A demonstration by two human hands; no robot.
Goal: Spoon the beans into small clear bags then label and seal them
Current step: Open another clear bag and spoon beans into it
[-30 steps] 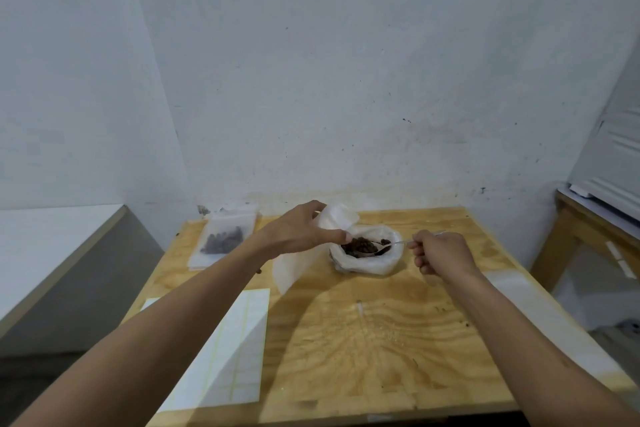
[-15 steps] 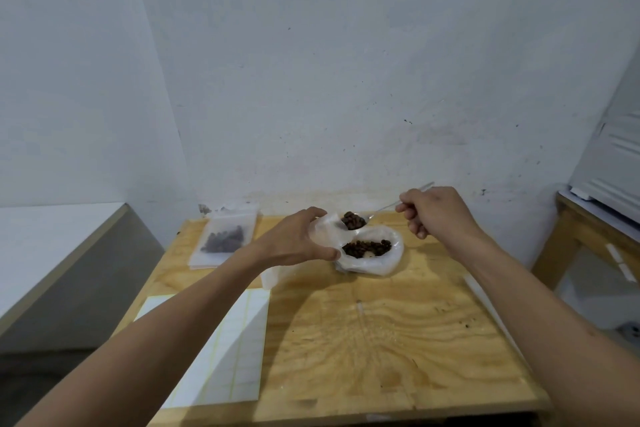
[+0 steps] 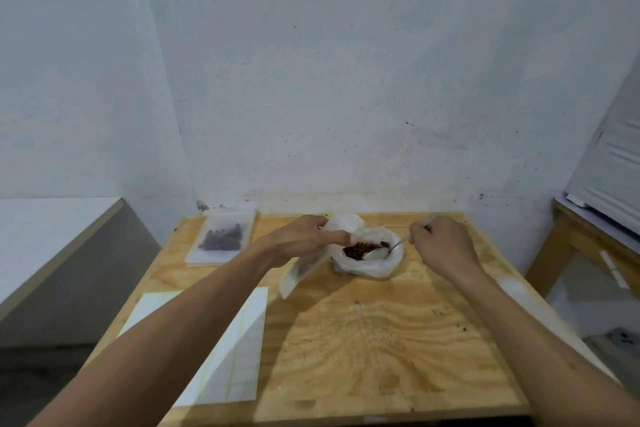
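Dark beans [image 3: 360,249] lie in a white plastic bag [image 3: 370,263] with a rolled-down rim, at the far middle of the wooden table [image 3: 381,340]. My right hand [image 3: 441,244] grips a metal spoon [image 3: 381,252], whose bowl rests in the beans. My left hand [image 3: 304,240] pinches the top of a small clear bag [image 3: 303,269], which hangs tilted just left of the bean bag. Whether beans are inside it I cannot tell.
A small clear bag holding beans [image 3: 221,239] lies on a stack at the far left of the table. A white sheet of labels [image 3: 239,350] lies near the front left, partly under my left forearm. A second wooden table [image 3: 575,236] stands to the right.
My right hand has come down from above the small bag, and the spoon, then heaped with beans, is back in the bean bag with its bowl looking empty. My left hand barely moved.
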